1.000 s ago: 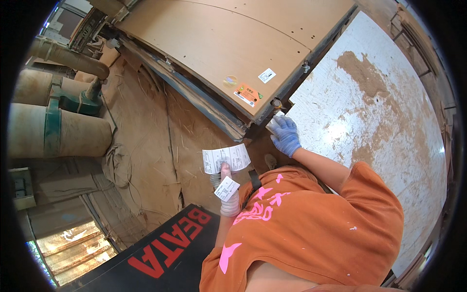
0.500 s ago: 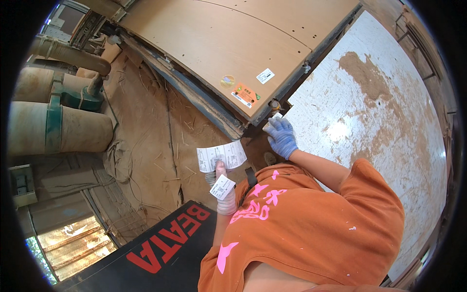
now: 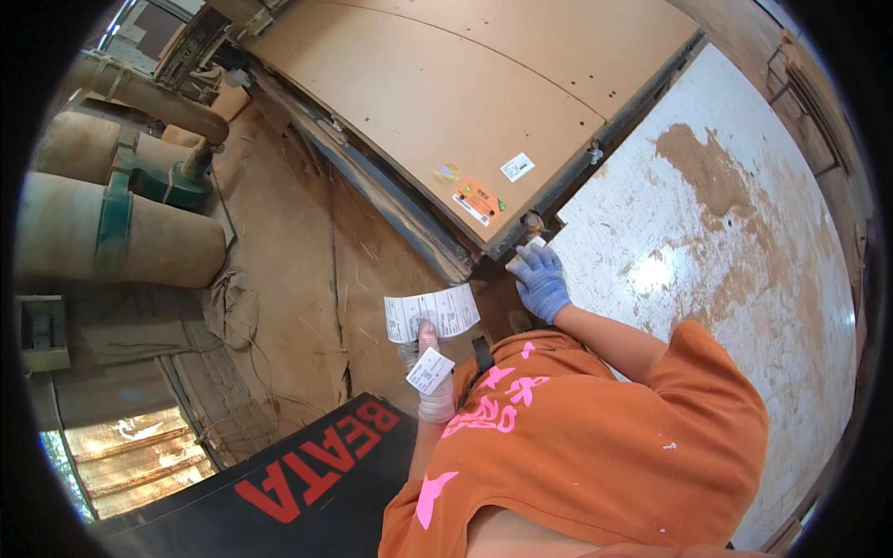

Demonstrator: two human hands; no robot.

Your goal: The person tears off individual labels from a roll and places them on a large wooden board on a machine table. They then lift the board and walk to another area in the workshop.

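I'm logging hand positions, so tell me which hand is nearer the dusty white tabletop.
Right. The right hand is at the white tabletop's left edge; the left hand is farther off to its left, holding a printed sheet.

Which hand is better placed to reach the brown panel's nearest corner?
Probably the right hand: it is close to that corner of the brown panel, while the left hand is farther away and holds a white sheet.
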